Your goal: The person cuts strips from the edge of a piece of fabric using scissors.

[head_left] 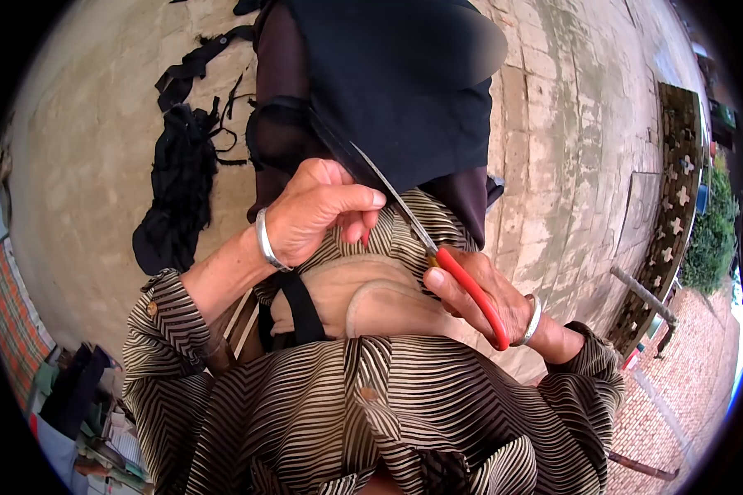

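Note:
My left hand (326,206) is closed, thumb against the curled fingers, at the lower left edge of a large black cloth (404,91). The cloth edge runs in behind these fingers, so the exact grip is partly hidden. In my right hand (475,285) is a pair of scissors with red handles (472,297). Their long metal blades (396,194) point up and left, look nearly together, and lie against the lower part of the cloth. The cloth is draped over dark trouser legs (276,58) in front of me. Each wrist wears a silver bangle.
On the paved ground (91,124) to the left lies a heap of black cloth scraps (177,181), with thin strips beside it. A beige pouch (330,293) with a black strap rests on my lap. At the right are a low patterned wall (673,214) and green plants (712,231).

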Demonstrator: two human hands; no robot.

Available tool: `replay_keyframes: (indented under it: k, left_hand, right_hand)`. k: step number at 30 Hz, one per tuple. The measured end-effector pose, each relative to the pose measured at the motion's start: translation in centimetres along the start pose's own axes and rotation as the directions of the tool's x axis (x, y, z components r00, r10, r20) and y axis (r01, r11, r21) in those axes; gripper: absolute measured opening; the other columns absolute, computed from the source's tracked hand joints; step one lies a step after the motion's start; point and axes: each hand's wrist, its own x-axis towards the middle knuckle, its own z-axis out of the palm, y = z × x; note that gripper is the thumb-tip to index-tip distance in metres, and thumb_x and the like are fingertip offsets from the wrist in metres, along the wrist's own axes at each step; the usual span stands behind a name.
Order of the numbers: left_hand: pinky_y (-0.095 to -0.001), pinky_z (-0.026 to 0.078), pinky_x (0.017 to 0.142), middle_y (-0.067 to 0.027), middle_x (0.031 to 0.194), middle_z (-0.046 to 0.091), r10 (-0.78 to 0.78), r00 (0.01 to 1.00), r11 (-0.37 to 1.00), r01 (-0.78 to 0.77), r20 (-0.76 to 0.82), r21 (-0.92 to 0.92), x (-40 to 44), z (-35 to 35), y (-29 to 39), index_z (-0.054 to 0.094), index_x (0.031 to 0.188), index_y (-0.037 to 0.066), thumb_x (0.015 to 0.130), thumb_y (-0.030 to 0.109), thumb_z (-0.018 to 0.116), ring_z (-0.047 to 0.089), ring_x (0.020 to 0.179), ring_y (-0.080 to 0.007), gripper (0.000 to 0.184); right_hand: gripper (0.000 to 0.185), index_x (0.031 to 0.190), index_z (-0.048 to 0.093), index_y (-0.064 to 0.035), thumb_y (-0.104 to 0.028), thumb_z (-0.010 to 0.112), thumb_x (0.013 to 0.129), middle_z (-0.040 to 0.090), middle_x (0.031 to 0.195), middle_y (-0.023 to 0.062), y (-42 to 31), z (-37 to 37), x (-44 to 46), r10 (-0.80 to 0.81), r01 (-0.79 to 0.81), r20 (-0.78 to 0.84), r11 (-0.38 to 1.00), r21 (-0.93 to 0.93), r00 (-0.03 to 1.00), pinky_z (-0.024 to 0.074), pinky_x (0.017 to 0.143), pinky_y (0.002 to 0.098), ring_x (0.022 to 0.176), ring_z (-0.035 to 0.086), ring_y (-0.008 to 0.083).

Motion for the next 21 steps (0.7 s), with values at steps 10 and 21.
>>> replay_keyframes:
  k: [10, 21]
  left_hand:
    - [-0.021, 0.043, 0.044, -0.0108, 0.063, 0.063, 0.031, 0.999, 1.0, -0.031, 0.01, 0.003, -0.1, 0.0, 0.6, 0.065, 0.068, -0.004, 0.082, 0.009, 0.066, 0.054, 0.046, -0.0117, 0.02]
    - [-0.0195, 0.045, 0.048, -0.0096, 0.063, 0.065, 0.027, 0.998, 0.998, -0.029, 0.05, 0.054, -0.1, -0.5, 0.5, 0.065, 0.07, -0.004, 0.083, 0.011, 0.065, 0.057, 0.049, -0.0099, 0.019]
  right_hand:
    - [0.075, 0.09, 0.048, 0.0091, -0.065, 0.056, 0.086, 0.05, 0.065, 0.0123, 0.6, -0.8, 1.1, 0.11, -0.113, 0.122, 0.993, 0.016, 0.986, 0.0462, 0.062, 0.033, 0.066, 0.057, 0.0246]
    - [0.059, 0.076, 0.05, 0.0052, -0.051, 0.05, 0.096, 0.044, 0.058, 0.0131, 0.0, 0.2, 1.4, 0.022, -0.023, -0.011, 0.999, -0.041, 1.0, 0.0418, 0.058, 0.0363, 0.058, 0.05, 0.0225]
